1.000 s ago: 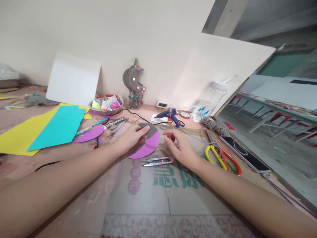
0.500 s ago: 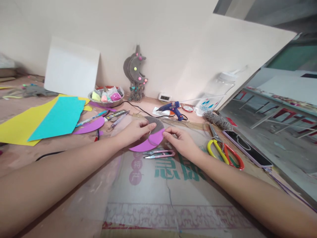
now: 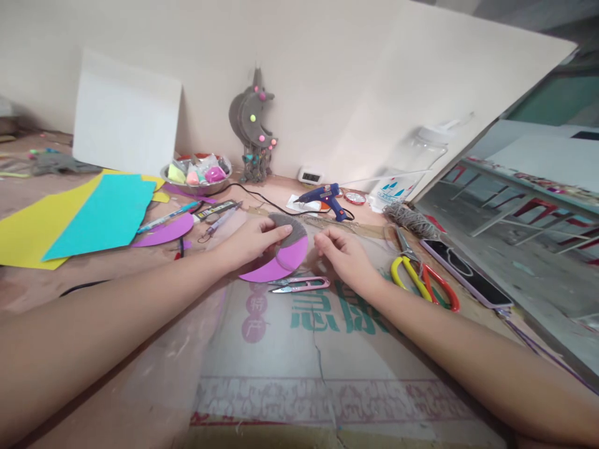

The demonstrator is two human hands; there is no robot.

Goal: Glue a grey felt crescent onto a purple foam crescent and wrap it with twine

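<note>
A purple crescent [image 3: 276, 268], its upper part wound with grey yarn [image 3: 290, 231], lies over the plastic-covered cardboard. My left hand [image 3: 262, 240] is closed on the wound part, thumb on top, the other fingers partly hidden. A grey strand curves over the bare purple surface. Just right of the crescent's edge and apart from it, my right hand [image 3: 344, 252] is in a pinch; what is between its fingertips is too small to make out. Thread snips [image 3: 304, 284] with a pink handle lie just below the crescent.
Scissors [image 3: 416, 274], a phone [image 3: 463, 271] and a grey yarn ball [image 3: 409, 219] lie to the right. A blue glue gun [image 3: 327, 198], its cord, and a bowl of clay packets [image 3: 196, 174] stand behind. Coloured sheets [image 3: 98, 218] lie left; a grey moon ornament [image 3: 253, 125] is at the wall.
My right hand has moved off the crescent's right edge, slightly to the right. My left hand keeps its hold on the crescent. The whole view has shifted a little.
</note>
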